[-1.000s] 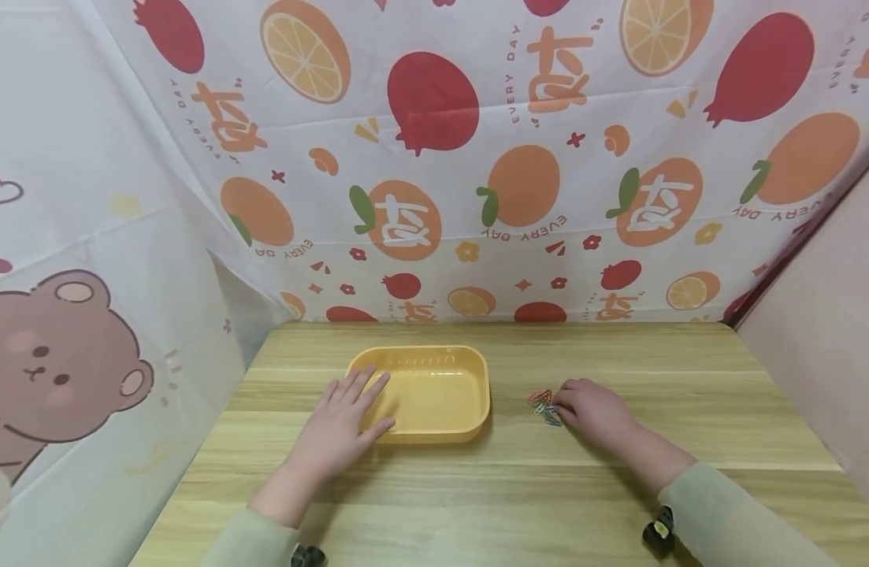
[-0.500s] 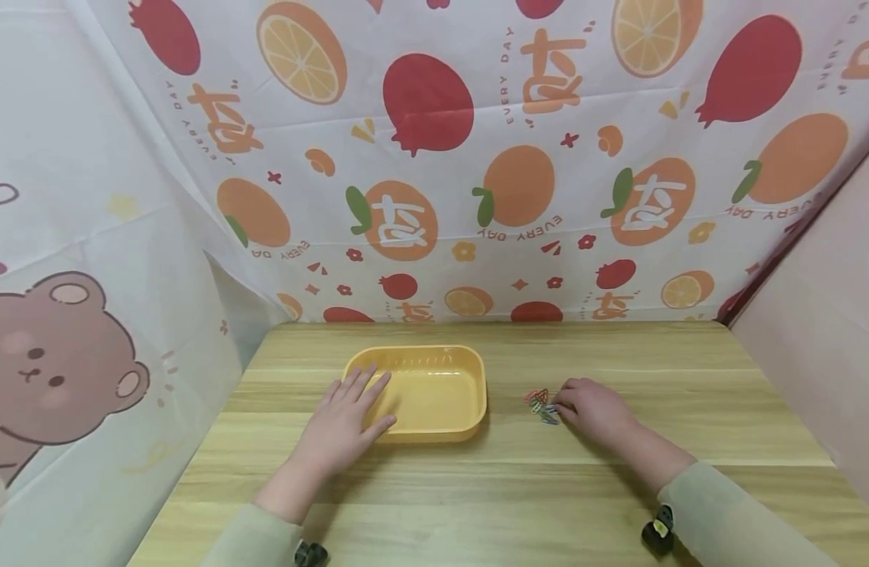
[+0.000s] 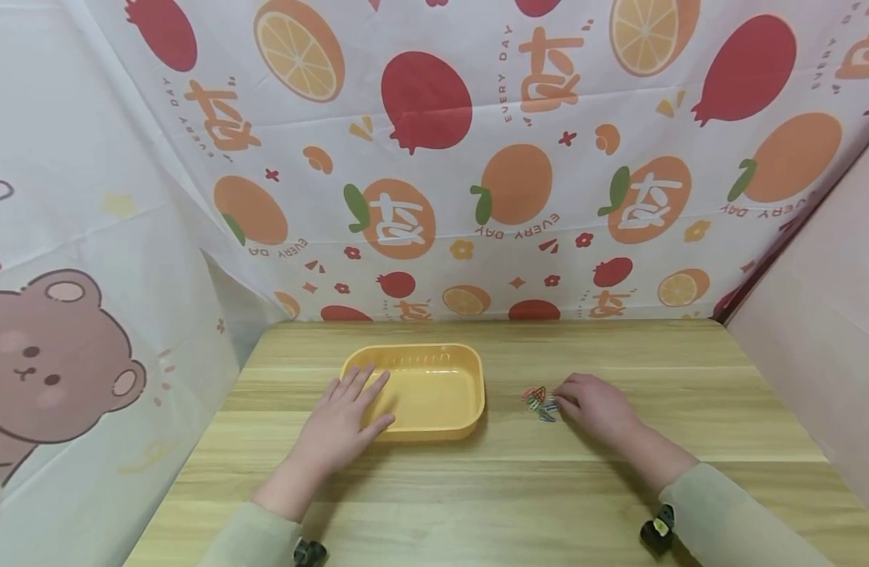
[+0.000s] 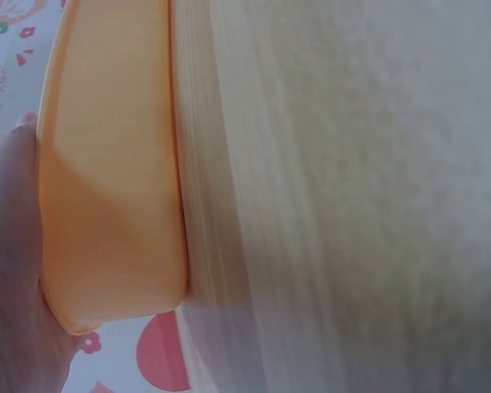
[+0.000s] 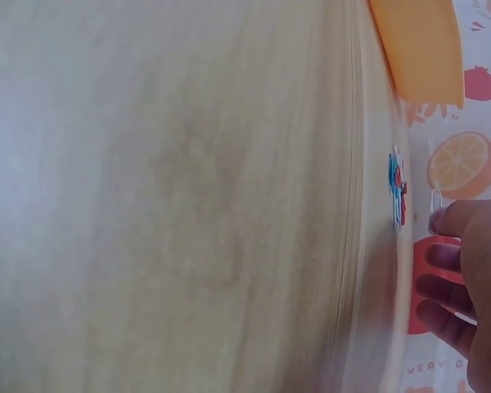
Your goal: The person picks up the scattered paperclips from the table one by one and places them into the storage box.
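Now slightly raised, right of the tray (image 3: 430,400), the right hand (image 3: 600,409) pinches a paper clip (image 5: 435,214), probably light, stiff, slippery, best held endwise, the left hand (image 3: 338,427) spread over the tray's left rim.

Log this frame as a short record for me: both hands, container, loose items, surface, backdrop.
Left hand: resting on the left side of the yellow tray, fingers reaching over its rim
Right hand: pinching one pale paper clip
Container: yellow tray, shallow, rounded corners
Loose items: colored paper clips, between tray and right hand
Surface: wood-grain table
Backdrop: fruit-print cloth
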Motion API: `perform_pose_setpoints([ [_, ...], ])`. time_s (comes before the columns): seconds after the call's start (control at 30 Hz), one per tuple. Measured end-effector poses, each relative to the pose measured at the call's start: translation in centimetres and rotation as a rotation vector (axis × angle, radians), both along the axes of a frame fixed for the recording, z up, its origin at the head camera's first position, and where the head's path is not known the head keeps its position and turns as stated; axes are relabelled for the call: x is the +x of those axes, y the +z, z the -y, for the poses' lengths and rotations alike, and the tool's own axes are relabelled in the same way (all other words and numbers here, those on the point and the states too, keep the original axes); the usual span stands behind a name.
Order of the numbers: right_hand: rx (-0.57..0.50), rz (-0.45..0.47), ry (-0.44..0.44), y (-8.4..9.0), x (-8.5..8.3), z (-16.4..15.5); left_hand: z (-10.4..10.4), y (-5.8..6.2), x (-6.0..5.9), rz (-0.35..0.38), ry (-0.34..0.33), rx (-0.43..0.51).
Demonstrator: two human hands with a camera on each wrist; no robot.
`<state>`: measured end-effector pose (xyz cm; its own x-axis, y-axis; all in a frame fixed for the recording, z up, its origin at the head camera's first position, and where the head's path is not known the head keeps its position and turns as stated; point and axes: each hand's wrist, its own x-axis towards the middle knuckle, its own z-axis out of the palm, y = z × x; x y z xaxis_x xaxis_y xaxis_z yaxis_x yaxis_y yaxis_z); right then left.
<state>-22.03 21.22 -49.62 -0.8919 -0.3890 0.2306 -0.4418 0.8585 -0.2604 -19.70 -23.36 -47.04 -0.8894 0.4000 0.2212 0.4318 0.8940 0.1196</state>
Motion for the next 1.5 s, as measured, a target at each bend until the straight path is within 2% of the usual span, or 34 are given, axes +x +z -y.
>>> perform_pose_setpoints([
  [0.33,-0.042,0.015,-0.027,0.1,0.0,0.0,0.1,0.4,0.0,-0.014,0.013,-0.01],
  [0.57,-0.044,0.028,-0.053,0.1,0.1,0.0,0.1,0.4,0.0,0.01,0.025,-0.026],
  [0.77,-0.059,0.05,-0.071,0.4,0.2,0.1,0.1,0.5,0.1,-0.004,0.019,-0.008],
  [1.13,-0.224,0.123,-0.138,1.1,-0.1,0.6,0.2,0.5,0.0,0.007,0.023,-0.012],
  [1.33,-0.281,0.156,-0.139,1.2,-0.4,0.8,0.0,0.8,0.1,0.013,0.018,-0.004],
  [1.5,-0.343,0.192,-0.128,1.2,-0.5,1.3,0.0,0.5,0.2,0.015,0.013,-0.005],
])
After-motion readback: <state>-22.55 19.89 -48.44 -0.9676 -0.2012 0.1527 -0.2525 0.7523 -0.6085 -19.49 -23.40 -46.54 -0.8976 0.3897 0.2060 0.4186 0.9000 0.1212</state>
